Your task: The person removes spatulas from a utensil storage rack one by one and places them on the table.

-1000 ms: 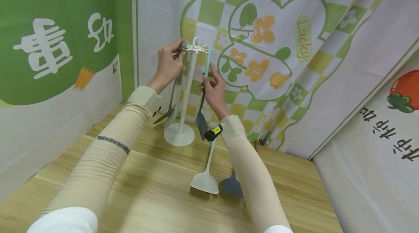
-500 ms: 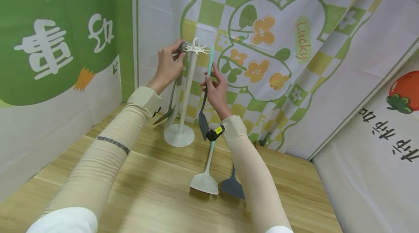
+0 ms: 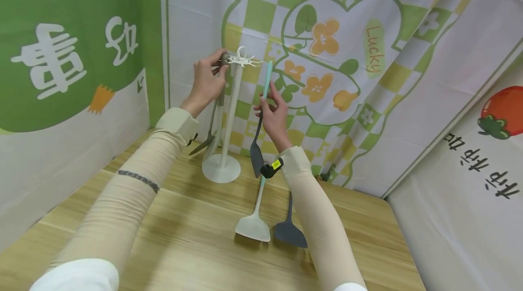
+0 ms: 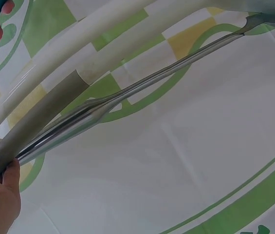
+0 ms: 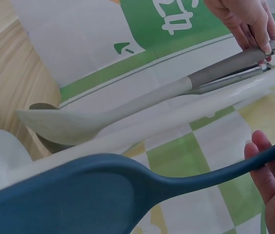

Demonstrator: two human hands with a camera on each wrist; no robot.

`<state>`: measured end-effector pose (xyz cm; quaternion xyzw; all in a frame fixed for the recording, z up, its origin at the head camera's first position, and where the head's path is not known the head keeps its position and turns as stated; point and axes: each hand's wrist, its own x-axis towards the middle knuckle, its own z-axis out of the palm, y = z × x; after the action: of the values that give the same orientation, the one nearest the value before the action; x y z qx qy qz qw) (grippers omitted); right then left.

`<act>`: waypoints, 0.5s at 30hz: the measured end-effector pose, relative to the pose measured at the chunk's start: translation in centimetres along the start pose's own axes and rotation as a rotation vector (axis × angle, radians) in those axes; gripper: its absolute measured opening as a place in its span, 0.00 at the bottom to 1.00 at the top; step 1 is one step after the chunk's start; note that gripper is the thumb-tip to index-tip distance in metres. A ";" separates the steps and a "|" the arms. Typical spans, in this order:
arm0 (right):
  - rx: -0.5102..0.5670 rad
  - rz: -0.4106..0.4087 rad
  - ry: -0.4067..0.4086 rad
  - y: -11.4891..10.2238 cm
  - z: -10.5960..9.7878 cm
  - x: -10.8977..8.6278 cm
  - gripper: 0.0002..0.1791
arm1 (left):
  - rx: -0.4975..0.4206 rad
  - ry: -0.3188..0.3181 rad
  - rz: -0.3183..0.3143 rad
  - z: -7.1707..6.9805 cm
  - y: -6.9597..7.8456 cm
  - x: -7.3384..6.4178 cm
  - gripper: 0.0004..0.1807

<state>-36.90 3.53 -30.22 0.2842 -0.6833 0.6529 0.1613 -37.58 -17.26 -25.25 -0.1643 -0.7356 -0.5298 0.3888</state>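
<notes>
Holding the dark turner [image 5: 132, 183] just beside the rack [image 3: 230, 118], its turquoise tip apart from the hooks [image 3: 242, 61].
A light fingertip pinch could let it twist and drop to the counter [image 3: 175, 236], and a bumped hook might rock that slender rack. Your right hand [image 3: 274, 116] reaches up, thumb and fingers closed on the handle; your left hand [image 3: 208, 77] pinches a grey-handled utensil [image 5: 152, 97] near its top.

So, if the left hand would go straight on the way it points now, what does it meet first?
Past the grey handle it pinches, the left hand would probably meet the stand's top first, though the depth between them is hard to judge.
</notes>
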 end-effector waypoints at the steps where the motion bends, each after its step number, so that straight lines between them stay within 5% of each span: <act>1: -0.001 0.004 0.003 -0.3 -0.1 -0.2 0.32 | 0.000 0.000 0.001 0.0 0.0 0.0 0.21; 15: -0.023 -0.019 0.040 0.0 -1.5 -1.2 0.32 | 0.012 0.002 0.014 0.0 -0.3 0.1 0.21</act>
<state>-36.18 5.24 -30.84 0.2758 -0.6847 0.6489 0.1843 -37.84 -17.35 -25.40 -0.1667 -0.7371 -0.5228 0.3944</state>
